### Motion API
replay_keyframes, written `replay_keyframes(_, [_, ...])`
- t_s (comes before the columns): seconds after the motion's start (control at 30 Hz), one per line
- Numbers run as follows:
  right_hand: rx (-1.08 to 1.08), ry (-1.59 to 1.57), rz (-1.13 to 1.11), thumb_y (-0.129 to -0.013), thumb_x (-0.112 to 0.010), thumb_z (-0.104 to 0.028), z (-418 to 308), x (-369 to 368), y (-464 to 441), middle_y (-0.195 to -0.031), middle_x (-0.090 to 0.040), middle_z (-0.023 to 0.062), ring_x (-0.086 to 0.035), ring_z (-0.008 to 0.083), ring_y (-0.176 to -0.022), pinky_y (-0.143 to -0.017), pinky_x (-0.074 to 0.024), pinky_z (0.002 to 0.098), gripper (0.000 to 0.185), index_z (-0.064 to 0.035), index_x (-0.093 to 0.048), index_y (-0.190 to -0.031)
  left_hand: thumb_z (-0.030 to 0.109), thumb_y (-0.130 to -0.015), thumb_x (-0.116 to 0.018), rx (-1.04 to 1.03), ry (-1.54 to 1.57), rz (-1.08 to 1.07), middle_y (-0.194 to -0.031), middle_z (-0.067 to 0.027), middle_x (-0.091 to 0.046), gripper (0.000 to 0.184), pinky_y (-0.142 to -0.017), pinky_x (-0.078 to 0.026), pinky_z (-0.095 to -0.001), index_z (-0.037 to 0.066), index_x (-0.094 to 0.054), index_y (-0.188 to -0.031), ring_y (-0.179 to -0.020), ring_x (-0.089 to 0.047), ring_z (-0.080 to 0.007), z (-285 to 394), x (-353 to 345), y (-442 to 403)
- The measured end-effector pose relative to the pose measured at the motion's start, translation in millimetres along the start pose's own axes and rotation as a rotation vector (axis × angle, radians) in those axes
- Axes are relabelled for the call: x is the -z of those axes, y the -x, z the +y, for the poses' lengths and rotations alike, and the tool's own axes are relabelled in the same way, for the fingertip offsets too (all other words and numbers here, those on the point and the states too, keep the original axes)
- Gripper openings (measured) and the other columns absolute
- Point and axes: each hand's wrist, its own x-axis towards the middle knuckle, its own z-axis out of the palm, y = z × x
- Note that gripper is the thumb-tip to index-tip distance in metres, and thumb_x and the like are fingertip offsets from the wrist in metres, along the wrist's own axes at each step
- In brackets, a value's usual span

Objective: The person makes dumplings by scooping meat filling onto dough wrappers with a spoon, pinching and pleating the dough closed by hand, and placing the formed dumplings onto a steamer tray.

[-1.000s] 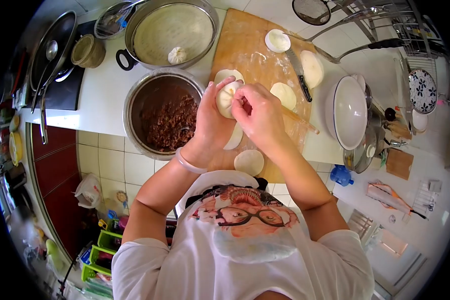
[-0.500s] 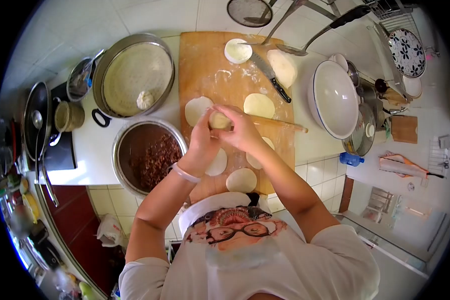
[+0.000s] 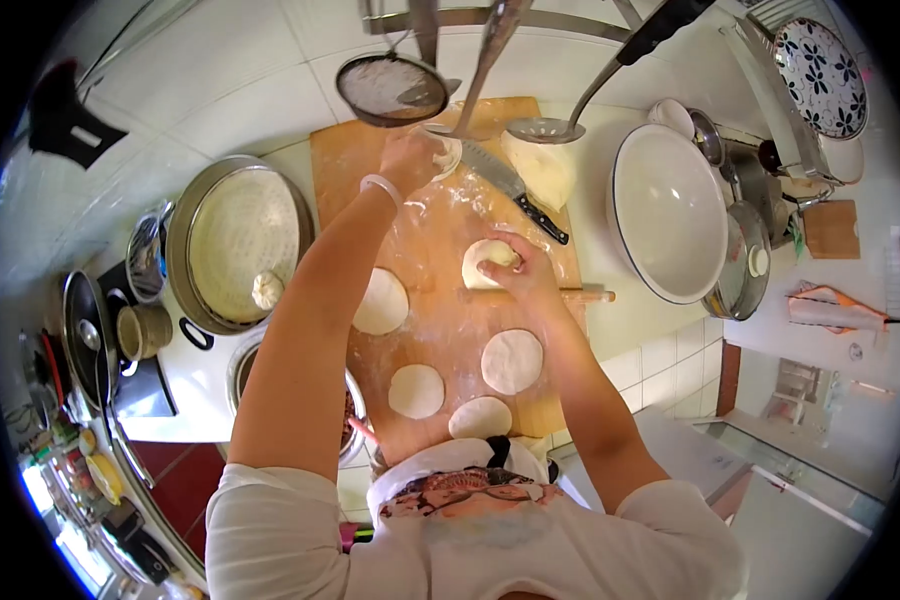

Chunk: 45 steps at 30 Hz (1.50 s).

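Observation:
My left hand [image 3: 411,160] reaches to the small white bowl [image 3: 448,158] at the back of the wooden board [image 3: 440,230]; its fingers are at the bowl's rim and partly hidden. My right hand [image 3: 523,268] has its fingers wrapped round a small filled bun [image 3: 501,254], above a flat dough round beside the rolling pin [image 3: 592,296]. Several dough rounds [image 3: 512,362] lie on the nearer part of the board. A knife [image 3: 515,190] and a larger dough piece [image 3: 540,170] are behind my right hand.
A steamer pan [image 3: 245,245] with one pleated bun [image 3: 267,290] stands left. The pot of dark filling [image 3: 355,415] is mostly behind my left arm. A large white basin [image 3: 668,215] stands right. A strainer [image 3: 392,88] and ladle [image 3: 547,130] hang over the board's back edge.
My hands have moved apart. The left one has gone back to the small bowl, while the right one has moved right with the bun. The view has shifted too.

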Motion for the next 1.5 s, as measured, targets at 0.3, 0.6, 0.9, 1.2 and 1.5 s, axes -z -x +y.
replay_keyframes(0.3, [0.149,0.273,0.003,-0.073,-0.083,-0.019,11,-4,-19,-0.104,-0.069,0.0128,-0.066,0.0181,-0.091,-0.079,-0.0519,0.0298,0.049,-0.0050,-0.066,-0.116,0.016,-0.077,-0.068,0.012,0.321,0.156,-0.084,-0.0104,-0.069,0.015,-0.074,-0.050,-0.0392,0.008,-0.071,-0.089,-0.083,-0.066,-0.0278,-14,11,32])
replay_keyframes(0.6, [0.501,0.789,-0.197,-0.071,-0.082,-0.018,-9,-95,-82,-0.118,-0.065,0.0141,-0.064,0.0309,-0.104,-0.093,-0.0500,0.0389,0.055,-0.0141,-0.064,-0.123,0.009,-0.080,-0.067,0.188,0.481,0.345,-0.092,-0.0165,-0.063,0.026,-0.075,-0.051,-0.0338,0.003,-0.064,-0.105,-0.084,-0.064,-0.0279,-48,-1,164])
replay_keyframes(0.9, [0.724,1.163,-0.527,-0.070,-0.082,-0.016,6,-105,-98,-0.139,-0.046,0.0158,-0.044,0.0336,-0.130,-0.105,-0.0420,0.0411,0.069,-0.0169,-0.053,-0.133,0.000,-0.090,-0.062,0.367,0.950,0.381,-0.114,-0.0060,-0.059,0.028,-0.095,-0.050,-0.0298,0.000,-0.054,-0.117,-0.112,-0.059,-0.0157,-50,-9,230])
replay_keyframes(1.2, [0.561,1.136,-0.680,-0.066,-0.085,-0.016,-7,-106,-94,-0.138,-0.048,0.0159,-0.046,0.0373,-0.127,-0.105,-0.0423,0.0413,0.075,-0.0156,-0.053,-0.134,0.010,-0.083,-0.067,0.342,1.001,0.498,-0.104,-0.0138,-0.060,0.028,-0.082,-0.053,-0.0332,-0.001,-0.061,-0.108,-0.095,-0.064,-0.0238,-41,-13,248])
replay_keyframes(1.5, [0.555,1.196,-0.534,-0.067,-0.082,-0.008,-2,-111,-105,-0.120,-0.060,0.0102,-0.056,0.0283,-0.114,-0.098,-0.0461,0.0379,0.056,-0.0115,-0.062,-0.119,0.016,-0.083,-0.071,0.334,0.999,0.419,-0.101,-0.0162,-0.061,0.028,-0.079,-0.054,-0.0355,-0.001,-0.063,-0.104,-0.092,-0.064,-0.0289,-30,-6,268])
